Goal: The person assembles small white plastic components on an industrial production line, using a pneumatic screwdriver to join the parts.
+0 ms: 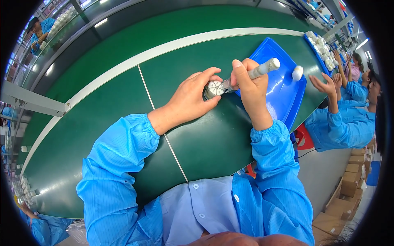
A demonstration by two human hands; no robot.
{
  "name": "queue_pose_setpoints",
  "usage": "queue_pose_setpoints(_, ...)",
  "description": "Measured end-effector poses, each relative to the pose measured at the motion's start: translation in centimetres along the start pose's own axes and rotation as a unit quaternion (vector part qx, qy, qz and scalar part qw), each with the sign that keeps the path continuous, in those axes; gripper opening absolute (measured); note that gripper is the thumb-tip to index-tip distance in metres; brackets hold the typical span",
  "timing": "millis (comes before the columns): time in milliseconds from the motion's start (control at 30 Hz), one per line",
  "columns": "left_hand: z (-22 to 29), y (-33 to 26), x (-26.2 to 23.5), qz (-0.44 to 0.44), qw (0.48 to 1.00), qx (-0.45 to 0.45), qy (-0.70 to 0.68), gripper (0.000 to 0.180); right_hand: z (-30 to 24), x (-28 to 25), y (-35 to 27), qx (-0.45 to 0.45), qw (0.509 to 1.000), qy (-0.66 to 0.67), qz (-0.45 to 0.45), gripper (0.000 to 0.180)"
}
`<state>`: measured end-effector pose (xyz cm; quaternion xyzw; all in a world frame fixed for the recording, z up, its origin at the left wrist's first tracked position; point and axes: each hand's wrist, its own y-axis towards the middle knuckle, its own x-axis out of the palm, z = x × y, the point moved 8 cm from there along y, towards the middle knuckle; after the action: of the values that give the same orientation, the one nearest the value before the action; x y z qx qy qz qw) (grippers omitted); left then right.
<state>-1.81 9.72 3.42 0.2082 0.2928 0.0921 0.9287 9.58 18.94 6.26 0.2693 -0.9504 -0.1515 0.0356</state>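
My left hand (193, 98) grips a small round metal part (213, 89) with a white segmented face, holding it on the green table (123, 115). My right hand (250, 88) is closed around a grey-handled tool (262, 69). The tool's metal tip touches the face of the round part. Both forearms wear blue sleeves and come in from below.
A blue plastic tray (283, 94) lies just right of my hands, with one white round piece (297, 73) at its far edge. A second blue tray (322, 51) filled with several white pieces sits farther right. Other people in blue coats (340, 119) work at the right.
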Motion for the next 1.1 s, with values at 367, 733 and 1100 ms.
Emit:
queue_pose_setpoints(367, -0.3, -0.3, 0.0, 0.013, 0.999, -0.037, 0.031, 0.063, -1.6, -1.1, -0.3, -0.046, 0.998, 0.031, 0.036, 0.036)
queue_pose_setpoints(733, -0.7, 0.1, 0.3, -0.048, 0.997, -0.043, -0.046, 0.067, -0.1, 0.2, 0.2, -0.008, 1.000, -0.004, -0.014, 0.036)
queue_pose_setpoints(1100, -1.1, -0.3, 0.0, -0.017, 0.997, -0.065, -0.023, 0.073, -1.2, -0.6, -0.1, -0.044, 0.998, 0.039, 0.005, 0.034)
